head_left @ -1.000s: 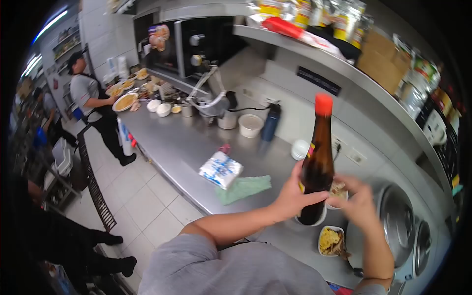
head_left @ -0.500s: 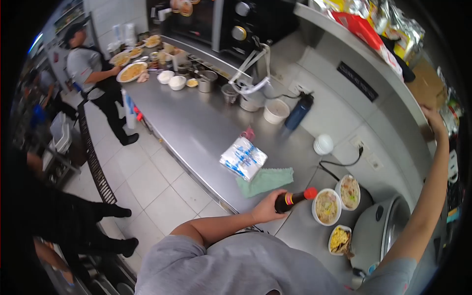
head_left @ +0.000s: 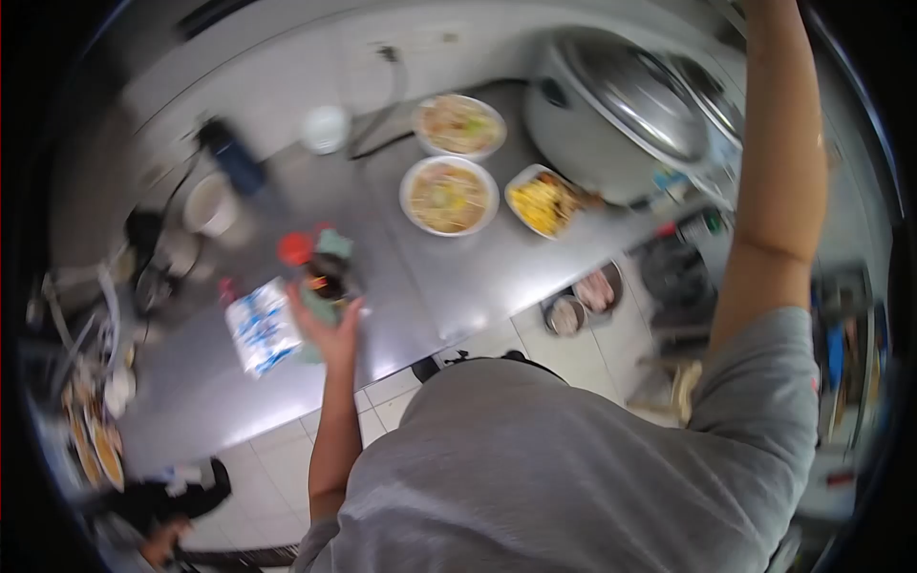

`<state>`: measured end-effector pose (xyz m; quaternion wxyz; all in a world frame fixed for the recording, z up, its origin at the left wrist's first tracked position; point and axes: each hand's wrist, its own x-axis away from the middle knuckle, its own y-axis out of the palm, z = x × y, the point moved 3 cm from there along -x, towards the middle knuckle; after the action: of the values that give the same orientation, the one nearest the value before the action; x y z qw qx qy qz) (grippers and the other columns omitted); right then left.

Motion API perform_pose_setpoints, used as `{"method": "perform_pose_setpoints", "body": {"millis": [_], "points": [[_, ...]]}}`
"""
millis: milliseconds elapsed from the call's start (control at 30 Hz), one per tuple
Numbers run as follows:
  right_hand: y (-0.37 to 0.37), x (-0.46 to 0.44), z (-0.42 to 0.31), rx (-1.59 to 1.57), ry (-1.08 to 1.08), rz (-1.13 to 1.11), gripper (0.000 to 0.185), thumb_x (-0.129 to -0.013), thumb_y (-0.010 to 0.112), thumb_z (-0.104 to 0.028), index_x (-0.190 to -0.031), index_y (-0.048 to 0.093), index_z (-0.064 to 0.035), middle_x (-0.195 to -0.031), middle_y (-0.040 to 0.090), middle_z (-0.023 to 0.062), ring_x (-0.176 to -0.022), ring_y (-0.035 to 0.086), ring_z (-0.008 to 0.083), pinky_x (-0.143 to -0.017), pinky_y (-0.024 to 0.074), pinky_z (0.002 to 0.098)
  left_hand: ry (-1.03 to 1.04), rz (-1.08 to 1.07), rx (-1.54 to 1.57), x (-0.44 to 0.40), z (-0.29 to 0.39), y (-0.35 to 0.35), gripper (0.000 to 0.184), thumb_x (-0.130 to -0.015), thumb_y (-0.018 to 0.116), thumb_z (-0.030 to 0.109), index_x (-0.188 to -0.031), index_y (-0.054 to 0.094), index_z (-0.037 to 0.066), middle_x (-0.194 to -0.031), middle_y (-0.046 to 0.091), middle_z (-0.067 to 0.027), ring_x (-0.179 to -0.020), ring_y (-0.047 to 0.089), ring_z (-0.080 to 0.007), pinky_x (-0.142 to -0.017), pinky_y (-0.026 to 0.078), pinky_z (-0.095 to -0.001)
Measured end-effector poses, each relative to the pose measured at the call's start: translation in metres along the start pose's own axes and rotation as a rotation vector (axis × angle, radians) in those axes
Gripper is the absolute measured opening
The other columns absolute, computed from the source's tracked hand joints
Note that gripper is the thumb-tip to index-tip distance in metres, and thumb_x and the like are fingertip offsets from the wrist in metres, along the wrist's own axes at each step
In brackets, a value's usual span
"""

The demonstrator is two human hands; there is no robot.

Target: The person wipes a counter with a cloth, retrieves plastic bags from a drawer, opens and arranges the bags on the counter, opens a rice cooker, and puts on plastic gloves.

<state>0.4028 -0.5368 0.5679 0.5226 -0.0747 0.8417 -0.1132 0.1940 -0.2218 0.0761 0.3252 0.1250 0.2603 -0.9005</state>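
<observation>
Left hand (head_left: pixel 330 334): thumb and fingers spread apart at the bottle (head_left: pixel 328 278); contact cannot be determined because of blur. Half a second earlier, this hand gripped the bottle near the two noodle bowls (head_left: pixel 449 196). Bottle position now: over the table (head_left: pixel 394 296), by the green cloth (head_left: pixel 334 243) and the packet (head_left: pixel 264 327). Right hand: previously at the shelf edge, now out of view; state cannot be determined.

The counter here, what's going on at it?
Someone's left hand is at a dark bottle with a red cap, beside a packet; blur hides whether it has a grip. The right arm stretches out of the picture. Two round bowls of food stand near a big pot.
</observation>
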Motion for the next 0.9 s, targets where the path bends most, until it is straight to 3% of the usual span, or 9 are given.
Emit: {"method": "perform_pose_setpoints", "body": {"millis": [33, 100, 200, 400, 467, 567, 700, 800, 900], "points": [[-0.052, 0.023, 0.003, -0.083, 0.029, 0.137, 0.048, -0.078, 0.059, -0.022, -0.119, 0.050, 0.0008, -0.087, 0.061, 0.0052, -0.084, 0.058, 0.0156, -0.074, 0.0456, 0.0275, -0.035, -0.013, 0.060, 0.020, -0.006, -0.006, 0.083, -0.074, 0.071, 0.017, -0.137, 0.021, -0.003, -0.136, 0.029, -0.0193, -0.125, 0.032, -0.0288, -0.105, 0.024, -0.0390], [-0.115, 0.111, -0.014, -0.629, 0.195, -0.426, 0.057, -0.078, 0.056, -0.032, -0.125, 0.046, -0.0014, -0.113, 0.055, 0.0135, -0.109, 0.051, 0.0266, -0.097, 0.0375, 0.0378, -0.115, -0.020, 0.124, 0.067, -0.009, -0.016, 0.068, -0.082, 0.061, 0.012, -0.136, 0.022, -0.003, -0.135, 0.032, -0.0180, -0.124, 0.034, -0.0268, -0.104, 0.025, -0.0400], [-0.187, 0.245, -0.031, -0.418, 0.479, 0.412, 0.075, -0.071, 0.052, -0.041, -0.131, 0.037, 0.0014, -0.130, 0.042, 0.0215, -0.120, 0.042, 0.0389, -0.100, 0.0317, 0.0523, -0.240, -0.303, 0.141, 0.119, 0.002, 0.005, 0.052, -0.085, 0.057, 0.011, -0.131, 0.035, -0.001, -0.125, 0.044, -0.0159, -0.118, 0.042, -0.0239, -0.098, 0.033, -0.0380], [-0.271, 0.527, -0.059, -0.685, 0.829, 0.902, 0.070, -0.072, 0.054, -0.044, -0.125, 0.043, -0.0014, -0.112, 0.053, 0.0185, -0.098, 0.053, 0.0303, -0.082, 0.0451, 0.0457, -0.099, -1.069, 0.418, 0.137, 0.161, 0.180, 0.033, -0.089, 0.055, 0.016, -0.117, 0.051, -0.001, -0.112, 0.057, -0.0110, -0.108, 0.052, -0.0204, -0.094, 0.038, -0.0316], [-0.289, 0.602, -0.074, -0.799, 0.842, 1.059, 0.064, -0.077, 0.050, -0.044, -0.125, 0.044, -0.0019, -0.112, 0.053, 0.0185, -0.098, 0.053, 0.0303, -0.084, 0.0427, 0.0447, 0.154, -1.278, 0.626, 0.141, 0.266, 0.247, 0.060, -0.094, 0.031, 0.050, -0.129, 0.042, 0.002, -0.130, 0.046, -0.0144, -0.123, 0.040, -0.0246, -0.103, 0.029, -0.0379], [-0.317, 0.676, -0.108, -0.919, 0.876, 1.226, 0.062, -0.087, 0.040, -0.049, -0.126, 0.043, -0.0017, -0.116, 0.051, 0.0215, -0.104, 0.052, 0.0333, -0.088, 0.0424, 0.0467, -0.379, -1.703, 1.418, 0.193, 0.460, 0.291, 0.100, -0.079, 0.018, 0.078, -0.140, 0.020, -0.002, -0.142, 0.025, -0.0243, -0.134, 0.024, -0.0334, -0.106, 0.022, -0.0447], [-0.354, 0.704, -0.146, -1.083, 0.739, 1.165, 0.056, -0.091, 0.040, -0.046, -0.128, 0.042, -0.0050, -0.130, 0.044, 0.0147, -0.115, 0.046, 0.0298, -0.098, 0.0390, 0.0427, -0.712, -2.453, 1.896, 0.294, 0.606, 0.303, 0.095, -0.084, 0.026, 0.069, -0.141, -0.002, -0.001, -0.145, -0.003, -0.0284, -0.135, -0.002, -0.0426, -0.109, 0.010, -0.0538], [-0.380, 0.740, -0.150, -0.488, 1.057, 1.323, 0.062, -0.089, 0.036, -0.054, -0.127, 0.043, -0.0052, -0.125, 0.050, 0.0145, -0.112, 0.050, 0.0324, -0.096, 0.0411, 0.0474, -0.762, -2.532, 1.862, 0.336, 0.641, 0.331, 0.093, -0.085, 0.026, 0.068, -0.141, -0.003, 0.000, -0.145, -0.004, -0.0282, -0.135, -0.003, -0.0427, -0.108, 0.010, -0.0544], [-0.408, 0.774, -0.125, -0.934, 0.963, 1.472, 0.059, -0.089, 0.037, -0.051, -0.126, 0.043, -0.0049, -0.124, 0.051, 0.0150, -0.113, 0.050, 0.0318, -0.095, 0.0415, 0.0469, -0.754, -2.526, 1.825, 0.349, 0.657, 0.370, 0.092, -0.085, 0.026, 0.067, -0.142, -0.003, 0.001, -0.145, -0.005, -0.0279, -0.135, -0.003, -0.0429, -0.108, 0.009, -0.0550]]}}
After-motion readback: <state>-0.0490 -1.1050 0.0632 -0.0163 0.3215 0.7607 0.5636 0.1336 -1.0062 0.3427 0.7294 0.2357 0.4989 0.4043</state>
